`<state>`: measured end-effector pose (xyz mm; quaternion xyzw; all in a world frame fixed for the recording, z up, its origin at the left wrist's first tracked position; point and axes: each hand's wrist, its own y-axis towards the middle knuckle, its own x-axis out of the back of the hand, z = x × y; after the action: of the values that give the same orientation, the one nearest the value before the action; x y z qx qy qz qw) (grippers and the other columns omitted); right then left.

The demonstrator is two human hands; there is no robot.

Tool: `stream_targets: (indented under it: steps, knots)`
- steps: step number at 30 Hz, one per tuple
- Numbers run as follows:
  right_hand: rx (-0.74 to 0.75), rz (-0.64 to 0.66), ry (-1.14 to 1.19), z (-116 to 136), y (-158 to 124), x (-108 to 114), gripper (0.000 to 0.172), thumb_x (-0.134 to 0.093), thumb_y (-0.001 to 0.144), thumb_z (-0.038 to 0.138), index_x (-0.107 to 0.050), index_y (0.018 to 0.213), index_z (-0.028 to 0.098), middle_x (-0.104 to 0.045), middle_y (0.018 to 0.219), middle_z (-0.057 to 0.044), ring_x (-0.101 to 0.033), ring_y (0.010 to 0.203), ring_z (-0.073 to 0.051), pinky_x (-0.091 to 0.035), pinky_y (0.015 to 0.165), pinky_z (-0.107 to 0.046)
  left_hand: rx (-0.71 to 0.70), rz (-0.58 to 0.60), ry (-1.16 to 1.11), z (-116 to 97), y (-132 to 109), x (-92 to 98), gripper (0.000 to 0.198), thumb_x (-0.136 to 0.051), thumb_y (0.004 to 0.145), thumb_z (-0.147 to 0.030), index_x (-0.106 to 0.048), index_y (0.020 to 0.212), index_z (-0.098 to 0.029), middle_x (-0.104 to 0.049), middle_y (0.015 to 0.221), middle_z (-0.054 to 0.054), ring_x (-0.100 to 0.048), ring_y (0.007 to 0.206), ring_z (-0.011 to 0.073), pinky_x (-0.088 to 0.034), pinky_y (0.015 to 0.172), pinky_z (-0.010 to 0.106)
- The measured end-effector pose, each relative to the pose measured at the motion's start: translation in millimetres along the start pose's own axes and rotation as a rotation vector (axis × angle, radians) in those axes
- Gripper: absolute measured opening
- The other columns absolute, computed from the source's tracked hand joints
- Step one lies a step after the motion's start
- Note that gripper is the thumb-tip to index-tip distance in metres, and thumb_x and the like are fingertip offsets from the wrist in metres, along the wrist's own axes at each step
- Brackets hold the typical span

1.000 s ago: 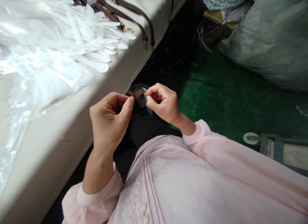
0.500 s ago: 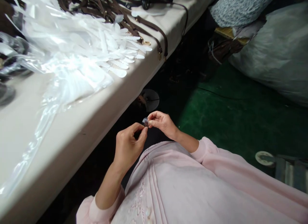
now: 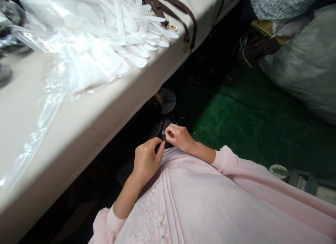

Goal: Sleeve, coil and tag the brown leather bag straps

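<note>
Over my lap, my left hand is closed in a pinch on a thin brown strap, which loops up beyond my fingers. My right hand is closed just beside it, fingertips curled at a small clear plastic piece against the strap. Exactly how the plastic sits on the strap is hard to make out, as the fingers cover part of it. To the left, on the table, lies a heap of clear plastic strips with rounded ends and notched edges.
The pale-covered table runs diagonally on my left, its edge close to my left arm. More brown straps with gold clasps hang at its far edge. A large whitish sack stands right on the green floor, near a wheeled frame.
My view has shifted. Both hands have come slightly nearer my body, and a loop of brown strap now shows beyond the fingers. The clear piece now sits lower beside my right fingertips.
</note>
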<state>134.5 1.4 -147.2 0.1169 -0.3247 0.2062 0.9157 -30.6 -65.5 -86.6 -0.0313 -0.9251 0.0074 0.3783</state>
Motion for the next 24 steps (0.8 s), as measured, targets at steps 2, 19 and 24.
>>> stream_targets:
  steps: [2,19,24]
  knots:
    - [0.037,-0.038,-0.023,5,-3,4,0.012,-0.056,0.082,0.007,-0.058,0.074,0.016,-0.055,0.072,0.001,-0.053,0.064,-0.009,-0.042,0.063,-0.021,-0.004,-0.028,-0.028,0,2,-1.3,0.019,-0.057,0.092,-0.026,-0.065,0.078,-0.017,-0.063,0.067,0.0,-0.053,0.056,0.0109,-0.037,0.056,0.024]
    - [0.077,-0.323,0.133,45,-35,46,0.011,-0.048,0.092,0.013,-0.046,0.086,0.021,-0.052,0.077,0.0,-0.05,0.065,-0.012,-0.044,0.061,-0.025,-0.206,-0.439,0.018,-45,-6,-4.5,0.007,-0.066,0.086,-0.013,-0.066,0.083,-0.019,-0.067,0.066,-0.001,-0.056,0.051,0.0103,-0.041,0.052,0.023]
    - [0.238,-0.298,0.11,55,-36,51,0.014,-0.048,0.091,0.009,-0.046,0.09,0.022,-0.053,0.075,0.0,-0.054,0.064,-0.013,-0.044,0.057,-0.025,-0.055,-0.298,-0.043,-46,-10,12.5,0.01,-0.066,0.088,-0.018,-0.066,0.078,-0.018,-0.065,0.064,-0.002,-0.056,0.051,0.0103,-0.041,0.05,0.023]
